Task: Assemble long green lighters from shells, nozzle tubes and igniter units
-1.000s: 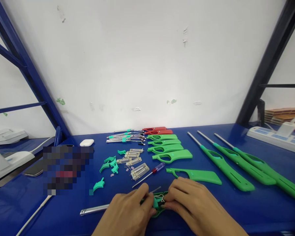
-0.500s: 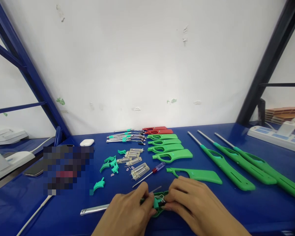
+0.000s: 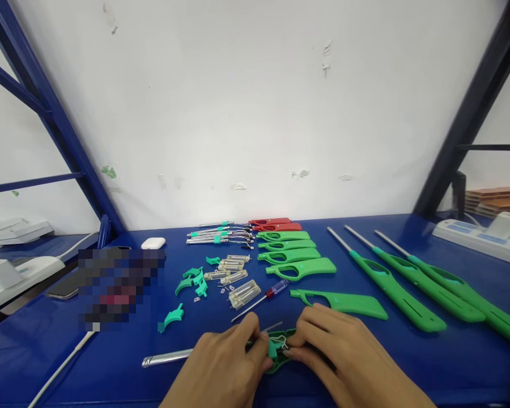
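Head view, centre bottom of the frame: open green shell (image 3: pixel 288 367) between left hand (image 3: pixel 225 360) and right hand (image 3: pixel 344 351), just above the near edge of a blue table (image 3: pixel 119 357). Grip of the left hand: thumb and fingers pressed together, pinching the near end of the open green shell beside a teal insert (image 3: pixel 273 348). Grip of the right hand: thumb and fingertips closed on a small dark part (image 3: pixel 286 350), mostly hidden, next to looped white wires (image 3: pixel 279 339). Silver tube (image 3: pixel 168 358) extending leftward from beneath the left hand.

Above the hands: screwdriver (image 3: pixel 277 288) with clear-and-red handle, lying diagonally beside clear cartridges (image 3: pixel 244 293); curved teal pieces (image 3: pixel 192 280) to their left. Upper centre of the table: metal rods with teal collars (image 3: pixel 215 239), red shells (image 3: pixel 276 221) and a column of green shell pieces (image 3: pixel 300 267). Right side: three long green lighters (image 3: pixel 402 297), slanting, with silver tips toward the wall (image 3: pixel 216 102); white power strip (image 3: pixel 484 235) at the far right. Left side: white case (image 3: pixel 153 243), dark phone (image 3: pixel 63 289) partly covered by pixelation, and white cable (image 3: pixel 63 368) running to the lower left.
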`<action>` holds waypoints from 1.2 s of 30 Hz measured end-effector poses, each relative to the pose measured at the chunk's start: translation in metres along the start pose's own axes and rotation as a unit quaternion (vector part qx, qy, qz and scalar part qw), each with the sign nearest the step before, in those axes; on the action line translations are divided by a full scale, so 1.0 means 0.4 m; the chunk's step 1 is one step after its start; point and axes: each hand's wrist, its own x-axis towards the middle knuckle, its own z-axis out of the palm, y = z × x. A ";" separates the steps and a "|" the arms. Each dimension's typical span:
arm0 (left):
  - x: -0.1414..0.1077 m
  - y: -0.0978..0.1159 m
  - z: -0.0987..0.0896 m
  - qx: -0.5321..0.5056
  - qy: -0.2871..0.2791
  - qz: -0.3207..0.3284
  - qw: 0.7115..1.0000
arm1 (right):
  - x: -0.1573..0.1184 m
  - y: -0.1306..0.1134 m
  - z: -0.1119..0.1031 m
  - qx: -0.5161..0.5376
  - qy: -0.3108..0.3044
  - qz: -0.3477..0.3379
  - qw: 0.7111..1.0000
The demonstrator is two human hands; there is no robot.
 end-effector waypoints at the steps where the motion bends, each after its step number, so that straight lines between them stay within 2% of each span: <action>1: 0.001 0.000 0.000 0.000 -0.004 0.001 1.000 | 0.000 -0.002 -0.002 -0.003 -0.004 -0.004 1.000; 13: 0.009 0.007 -0.012 0.006 -0.053 -0.020 0.998 | 0.009 -0.030 -0.014 -0.051 0.006 -0.028 0.998; 21: 0.011 0.009 -0.025 -0.020 -0.087 -0.044 0.995 | 0.015 -0.029 0.009 -0.148 0.065 -0.081 0.983; 29: 0.022 0.018 -0.040 -0.038 -0.108 -0.064 0.991 | 0.014 -0.018 0.015 -0.048 0.069 -0.049 0.995; 36: 0.017 0.021 -0.044 -0.027 -0.108 -0.065 0.992 | 0.013 -0.004 0.016 0.008 0.020 -0.019 1.000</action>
